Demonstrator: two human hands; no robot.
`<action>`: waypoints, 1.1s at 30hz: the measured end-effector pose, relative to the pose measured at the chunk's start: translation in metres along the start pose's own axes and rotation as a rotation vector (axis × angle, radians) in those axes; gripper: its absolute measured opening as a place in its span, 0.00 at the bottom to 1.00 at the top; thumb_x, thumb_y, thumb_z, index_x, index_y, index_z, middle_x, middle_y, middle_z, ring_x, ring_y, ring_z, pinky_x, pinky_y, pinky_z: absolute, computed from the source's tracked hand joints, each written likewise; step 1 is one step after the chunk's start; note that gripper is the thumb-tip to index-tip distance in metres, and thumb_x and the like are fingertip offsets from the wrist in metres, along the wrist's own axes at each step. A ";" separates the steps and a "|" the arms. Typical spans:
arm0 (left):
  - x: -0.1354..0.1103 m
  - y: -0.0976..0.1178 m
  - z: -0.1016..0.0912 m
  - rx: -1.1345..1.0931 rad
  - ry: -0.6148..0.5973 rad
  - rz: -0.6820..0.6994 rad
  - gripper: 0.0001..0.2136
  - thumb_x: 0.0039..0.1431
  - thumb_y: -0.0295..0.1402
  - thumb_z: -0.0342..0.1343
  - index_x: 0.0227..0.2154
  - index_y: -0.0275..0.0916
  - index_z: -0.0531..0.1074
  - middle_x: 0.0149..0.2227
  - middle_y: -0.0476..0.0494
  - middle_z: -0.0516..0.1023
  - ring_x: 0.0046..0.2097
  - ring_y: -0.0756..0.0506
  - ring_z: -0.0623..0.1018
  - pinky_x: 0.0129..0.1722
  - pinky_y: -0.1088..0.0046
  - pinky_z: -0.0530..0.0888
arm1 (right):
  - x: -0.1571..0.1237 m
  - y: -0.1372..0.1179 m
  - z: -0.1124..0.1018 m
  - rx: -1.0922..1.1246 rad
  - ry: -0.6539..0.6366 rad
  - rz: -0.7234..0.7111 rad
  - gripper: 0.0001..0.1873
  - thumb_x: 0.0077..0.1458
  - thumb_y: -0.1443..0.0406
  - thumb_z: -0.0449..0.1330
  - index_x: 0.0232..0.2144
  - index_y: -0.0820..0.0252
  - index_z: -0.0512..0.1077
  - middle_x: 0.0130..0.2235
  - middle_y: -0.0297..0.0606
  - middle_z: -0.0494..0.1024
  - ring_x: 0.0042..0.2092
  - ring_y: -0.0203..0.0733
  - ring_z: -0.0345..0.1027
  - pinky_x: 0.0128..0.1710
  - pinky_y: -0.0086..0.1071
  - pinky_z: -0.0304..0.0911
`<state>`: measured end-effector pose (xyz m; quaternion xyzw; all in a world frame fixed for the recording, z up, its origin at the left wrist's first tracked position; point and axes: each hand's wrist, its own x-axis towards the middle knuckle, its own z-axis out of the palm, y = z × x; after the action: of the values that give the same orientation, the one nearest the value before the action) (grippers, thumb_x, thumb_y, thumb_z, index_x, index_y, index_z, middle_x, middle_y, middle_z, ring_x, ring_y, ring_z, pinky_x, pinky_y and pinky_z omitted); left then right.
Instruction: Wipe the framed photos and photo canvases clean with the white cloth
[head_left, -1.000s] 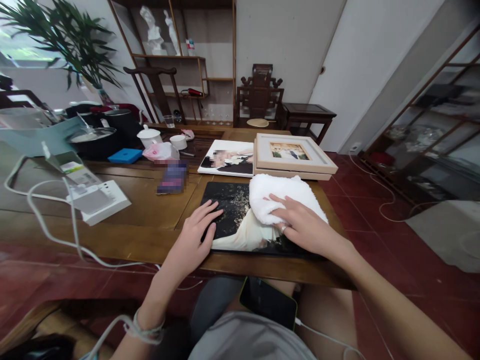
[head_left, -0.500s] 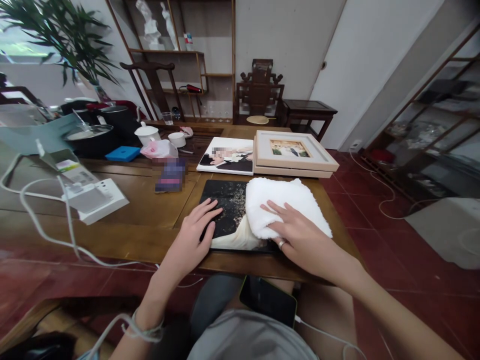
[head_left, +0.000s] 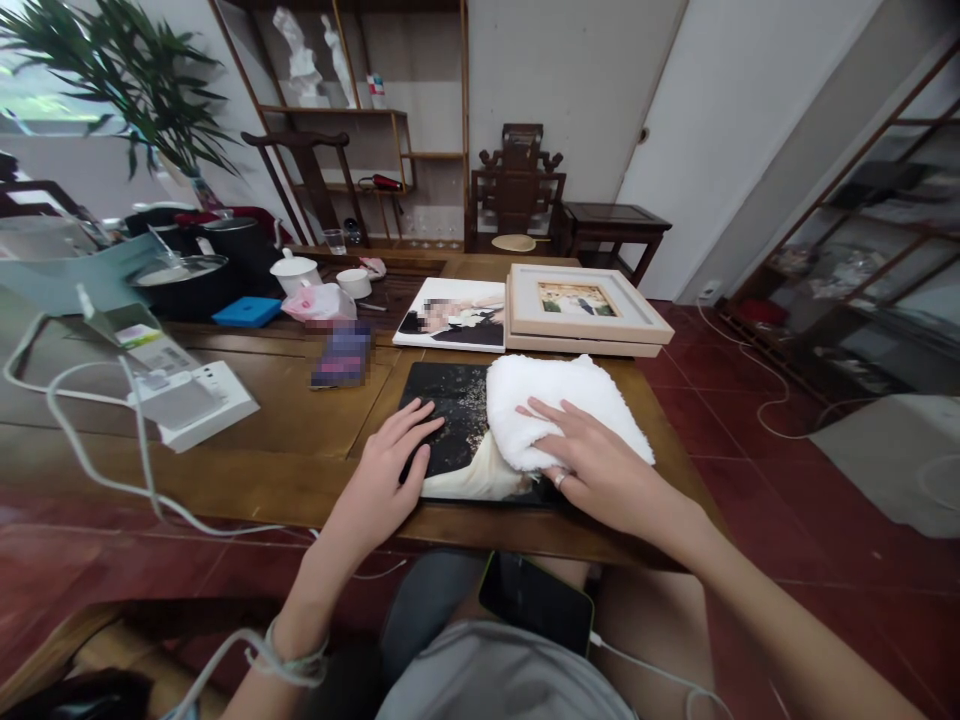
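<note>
A dark photo panel [head_left: 442, 405] with a pale gown in its picture lies flat on the wooden table in front of me. My left hand [head_left: 390, 460] rests on its left edge, fingers stretched out and holding nothing. Over the panel's right half spreads a folded white towel [head_left: 566, 395]. My right hand [head_left: 592, 455], a ring on one finger, presses down on the towel and grips a fold of it near the front edge. The towel hides the part of the picture beneath it.
Behind the panel lie a white photo board [head_left: 457, 315] and stacked frames [head_left: 592, 305]. To the left are a white box [head_left: 210, 400] with a cable, a blue case [head_left: 246, 311], cups and dark pots. A phone [head_left: 536, 600] rests on my lap.
My right hand and the towel have shifted slightly to the left across the panel. The left hand stays in place.
</note>
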<state>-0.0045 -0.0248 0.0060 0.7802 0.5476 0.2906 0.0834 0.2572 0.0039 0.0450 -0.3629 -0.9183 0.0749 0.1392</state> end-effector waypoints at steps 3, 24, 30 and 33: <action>0.000 0.000 0.000 -0.007 0.003 0.001 0.16 0.63 0.31 0.42 0.52 0.41 0.67 0.59 0.40 0.66 0.64 0.42 0.59 0.60 0.52 0.59 | 0.000 0.000 0.001 0.002 0.000 0.000 0.18 0.50 0.77 0.53 0.40 0.60 0.74 0.61 0.45 0.62 0.64 0.49 0.48 0.62 0.53 0.46; 0.001 0.001 -0.001 0.001 -0.008 -0.012 0.16 0.63 0.31 0.43 0.52 0.40 0.66 0.60 0.40 0.65 0.64 0.42 0.58 0.60 0.53 0.59 | -0.005 -0.003 0.005 -0.022 0.040 -0.006 0.18 0.50 0.77 0.51 0.41 0.62 0.73 0.61 0.48 0.62 0.64 0.50 0.48 0.61 0.54 0.47; 0.000 0.001 -0.001 0.001 -0.007 -0.004 0.16 0.63 0.30 0.43 0.52 0.40 0.67 0.59 0.40 0.65 0.64 0.42 0.58 0.61 0.55 0.59 | -0.012 -0.017 0.006 -0.022 0.006 -0.002 0.17 0.48 0.77 0.52 0.38 0.63 0.73 0.61 0.49 0.61 0.65 0.52 0.45 0.62 0.54 0.45; 0.000 0.001 -0.001 0.005 -0.006 -0.004 0.16 0.63 0.30 0.42 0.52 0.40 0.67 0.60 0.40 0.65 0.64 0.43 0.58 0.61 0.54 0.59 | -0.014 -0.019 0.005 -0.019 -0.008 -0.002 0.15 0.48 0.77 0.52 0.37 0.63 0.74 0.61 0.48 0.61 0.65 0.51 0.45 0.63 0.52 0.45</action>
<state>-0.0041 -0.0252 0.0069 0.7800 0.5499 0.2868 0.0836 0.2532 -0.0196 0.0423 -0.3629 -0.9200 0.0673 0.1320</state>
